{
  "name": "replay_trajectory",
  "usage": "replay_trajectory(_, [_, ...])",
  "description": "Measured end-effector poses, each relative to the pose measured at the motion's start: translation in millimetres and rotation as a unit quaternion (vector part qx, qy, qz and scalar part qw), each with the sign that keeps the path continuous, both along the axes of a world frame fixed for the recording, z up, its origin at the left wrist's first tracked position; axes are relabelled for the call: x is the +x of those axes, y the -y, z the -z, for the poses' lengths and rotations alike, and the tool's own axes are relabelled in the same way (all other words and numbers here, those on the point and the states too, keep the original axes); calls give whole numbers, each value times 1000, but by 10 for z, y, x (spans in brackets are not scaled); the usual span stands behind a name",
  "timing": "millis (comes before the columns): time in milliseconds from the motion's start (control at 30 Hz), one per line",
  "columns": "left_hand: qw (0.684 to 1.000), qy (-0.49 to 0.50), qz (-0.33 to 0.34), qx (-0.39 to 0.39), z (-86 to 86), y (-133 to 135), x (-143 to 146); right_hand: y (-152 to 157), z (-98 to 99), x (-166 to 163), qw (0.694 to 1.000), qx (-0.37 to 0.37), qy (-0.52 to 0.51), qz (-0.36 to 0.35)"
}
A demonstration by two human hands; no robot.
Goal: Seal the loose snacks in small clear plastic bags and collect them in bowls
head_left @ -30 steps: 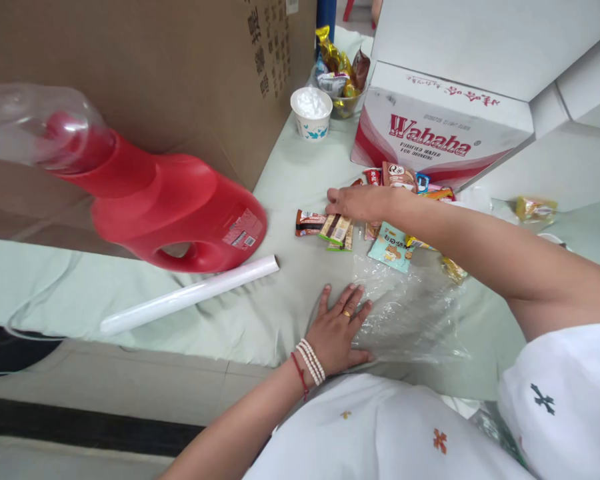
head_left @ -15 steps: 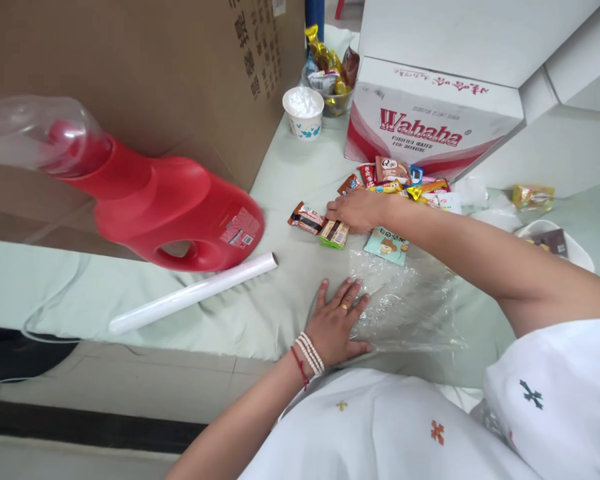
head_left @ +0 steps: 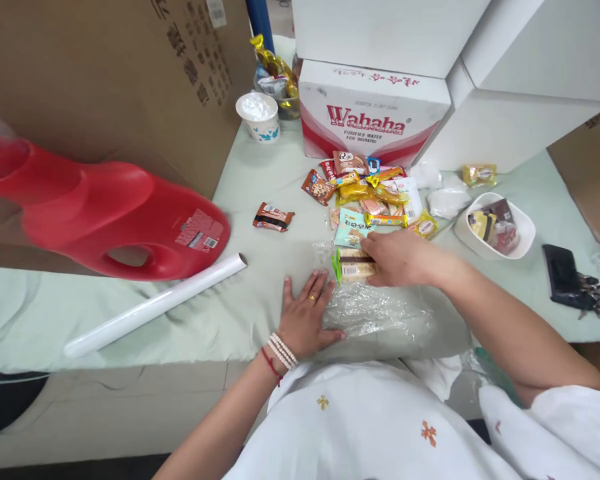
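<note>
My right hand (head_left: 397,259) grips a wrapped snack bar (head_left: 353,265) with a green end, just over the clear plastic film (head_left: 390,313). Flat on the table, fingers spread, my left hand (head_left: 307,317) touches the film's left edge. Beyond my right hand lies a pale blue snack packet (head_left: 354,229), beside a pile of wrapped snacks (head_left: 375,190) in yellow, red and brown. A brown snack packet (head_left: 273,217) lies alone to the left of the pile.
At the left, a red plastic jug (head_left: 125,220) lies behind a white roll (head_left: 155,307). A paper cup (head_left: 259,119) and a Wahaha carton (head_left: 370,113) stand at the back. Right are a white bowl (head_left: 527,233) with snacks, a black phone-like item (head_left: 560,277) and keys (head_left: 596,293).
My right hand has moved right and nearer, carrying the green-ended snack bar away from the brown packet. My left hand stays flat on the film. The view has shifted to the right.
</note>
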State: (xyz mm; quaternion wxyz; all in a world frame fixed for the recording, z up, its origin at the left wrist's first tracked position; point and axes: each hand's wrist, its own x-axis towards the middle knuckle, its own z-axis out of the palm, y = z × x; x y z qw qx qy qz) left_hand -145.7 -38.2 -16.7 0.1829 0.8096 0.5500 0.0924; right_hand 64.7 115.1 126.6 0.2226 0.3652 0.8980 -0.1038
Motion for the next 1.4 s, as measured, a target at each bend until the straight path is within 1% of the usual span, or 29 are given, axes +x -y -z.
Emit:
replay_trajectory(100, [1000, -20, 4, 1, -15, -11, 19, 316, 279, 136, 999, -30, 6, 20])
replay_trajectory(167, [999, -34, 5, 0, -1, -7, 16, 428, 462, 153, 999, -26, -2, 33])
replay_trajectory(233, [999, -43, 2, 5, 17, 19, -9, 483, 592, 167, 998, -21, -8, 51])
replay_trajectory(267, [999, -44, -4, 14, 21, 42, -29, 500, 627, 189, 998, -22, -14, 59])
replay_trajectory(333, [998, -36, -22, 49, 10, 112, -76, 546, 635, 284, 996, -33, -42, 74])
replay_trajectory(433, [992, 9, -30, 122, -48, 264, -123, 704, 567, 547, 982, -35, -144, 116])
replay_trajectory(500, [988, 45, -4, 145, -78, 373, -113, 893, 567, 751, 967, -20, -210, 140])
replay_trajectory(567, [988, 58, 24, 143, -73, 465, -76, 1139, 663, 924, 959, 9, -249, 136])
replay_trajectory(633, [990, 45, 37, 128, -30, 529, -43, 1407, 851, 1044, 953, 50, -276, 114])
replay_trajectory(700, [992, 41, 40, 112, 30, 564, -43, 1652, 1070, 1119, 938, 104, -312, 109])
replay_trajectory(767, [992, 70, 50, 95, 78, 576, -79, 1831, 1248, 1170, 915, 141, -358, 120])
replay_trajectory(833, [987, 122, 56, 83, 91, 564, -133, 1917, 1342, 1217, 895, 146, -398, 137])
replay_trajectory(900, [982, 171, 49, 62, 61, 519, -179, 1909, 1351, 1266, 888, 128, -417, 149])
replay_trajectory(1000, [971, 238, 12, 19, -57, 370, -206, 1755, 1246, 1337, 886, 102, -425, 155])
replay_trajectory(1100, [959, 283, -36, -3, -191, 107, -189, 1480, 1072, 1383, 888, 82, -423, 162])
replay_trajectory(1167, [956, 285, -70, -3, -237, -122, -167, 1252, 976, 1392, 890, 80, -414, 171])
replay_trajectory(1267, [960, 252, -122, -4, -197, -486, -130, 889, 947, 1372, 897, 70, -390, 195])
replay_trajectory(1333, [966, 211, -150, -10, -111, -692, -115, 672, 1006, 1344, 906, 54, -359, 220])
replay_trajectory(1400, [972, 162, -172, 2, -17, -832, -122, 501, 1078, 1312, 921, 54, -303, 240])
